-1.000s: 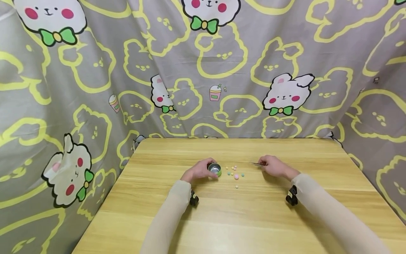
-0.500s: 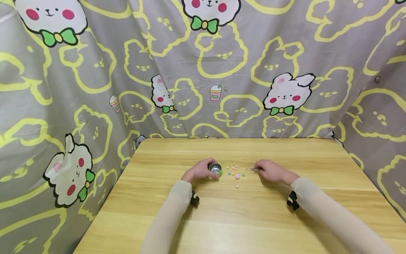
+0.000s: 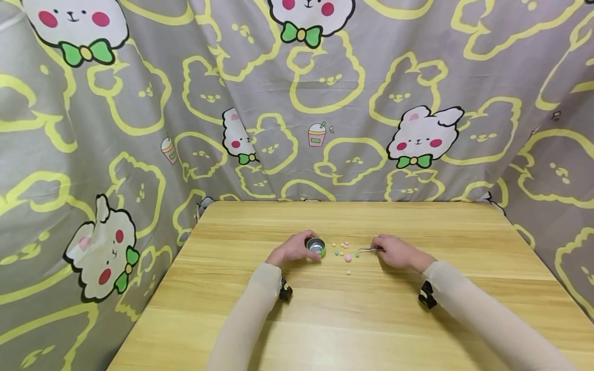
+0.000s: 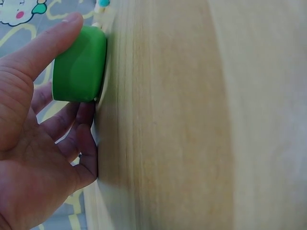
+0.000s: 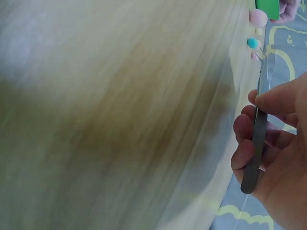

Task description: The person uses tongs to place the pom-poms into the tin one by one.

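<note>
My left hand [image 3: 297,248] holds a small round green tin [image 4: 80,67] on the table, thumb on one side and fingers round the other. In the head view its top is uncovered and the silver inside shows. Slim metal tweezers [image 5: 257,143] are pinched between thumb and fingers of my right hand [image 3: 397,251]. Their bent tips point left, right at a teal ball [image 3: 357,255]. A larger pink ball [image 3: 348,258] lies just left of that one. Several smaller balls in yellow, pink and teal are scattered between the tin and the tweezers.
A pale ball [image 3: 348,273] lies apart, nearer to me than the others. The wooden table [image 3: 325,319] reaches back to a grey curtain [image 3: 297,170] with cartoon rabbits, which also hangs along both sides.
My right hand has moved slightly left and toward me, bringing the tweezer tips from behind the balls to the teal ball. The left hand and the tin have stayed in place.
</note>
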`<state>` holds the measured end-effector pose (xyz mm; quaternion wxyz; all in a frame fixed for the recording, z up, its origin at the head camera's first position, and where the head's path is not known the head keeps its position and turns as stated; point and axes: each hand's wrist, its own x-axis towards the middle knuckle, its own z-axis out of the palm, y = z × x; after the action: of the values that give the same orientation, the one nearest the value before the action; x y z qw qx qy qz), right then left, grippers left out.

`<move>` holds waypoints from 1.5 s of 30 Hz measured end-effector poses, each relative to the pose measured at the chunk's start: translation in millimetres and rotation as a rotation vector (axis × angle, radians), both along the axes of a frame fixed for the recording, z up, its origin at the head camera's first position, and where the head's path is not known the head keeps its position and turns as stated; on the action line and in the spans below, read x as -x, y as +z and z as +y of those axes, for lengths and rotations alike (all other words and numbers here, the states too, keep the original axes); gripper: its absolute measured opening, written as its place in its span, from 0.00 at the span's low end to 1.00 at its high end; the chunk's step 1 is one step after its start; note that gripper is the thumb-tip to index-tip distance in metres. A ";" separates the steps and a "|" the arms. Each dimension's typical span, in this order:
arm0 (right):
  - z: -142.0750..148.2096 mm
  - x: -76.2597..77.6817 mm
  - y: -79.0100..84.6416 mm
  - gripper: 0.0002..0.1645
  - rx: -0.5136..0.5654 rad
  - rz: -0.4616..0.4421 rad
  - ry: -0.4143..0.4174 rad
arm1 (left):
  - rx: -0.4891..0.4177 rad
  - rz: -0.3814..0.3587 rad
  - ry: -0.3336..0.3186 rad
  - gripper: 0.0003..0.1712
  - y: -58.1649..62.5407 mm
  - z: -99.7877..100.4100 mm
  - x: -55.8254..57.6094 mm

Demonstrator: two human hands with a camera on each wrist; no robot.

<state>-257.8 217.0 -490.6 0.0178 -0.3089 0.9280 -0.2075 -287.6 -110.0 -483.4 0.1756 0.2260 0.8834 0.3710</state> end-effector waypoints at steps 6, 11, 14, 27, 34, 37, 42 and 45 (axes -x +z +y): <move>-1.4 -0.4 0.1 0.07 -0.001 0.005 0.004 | -0.004 -0.001 0.003 0.30 0.1 0.8 -1.2; -2.5 -0.8 1.0 0.07 0.017 0.015 0.019 | -0.003 -0.013 0.009 0.30 0.5 1.1 -0.4; -2.2 -0.2 0.4 0.07 0.019 0.006 0.009 | -0.001 -0.018 0.010 0.30 0.2 0.8 0.1; -1.0 0.4 2.1 0.07 0.024 -0.008 0.004 | 0.000 -0.010 0.002 0.30 -1.7 0.5 1.7; -2.5 -1.2 -1.8 0.08 0.034 0.018 0.027 | -0.003 -0.006 0.003 0.30 -2.6 0.5 1.5; -2.8 -1.1 -4.0 0.08 0.030 0.030 0.032 | -0.003 -0.008 0.004 0.30 -2.7 0.8 1.4; -2.7 -0.5 -5.9 0.08 0.020 0.042 0.045 | -0.005 -0.013 0.006 0.30 -2.5 0.8 1.7; -2.4 0.1 -6.4 0.08 0.016 0.047 0.057 | -0.006 -0.015 0.007 0.31 -2.7 0.5 2.1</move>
<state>-257.9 214.6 -496.9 -0.0004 -0.3399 0.9174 -0.2069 -289.7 -109.4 -486.2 0.1802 0.2206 0.8818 0.3760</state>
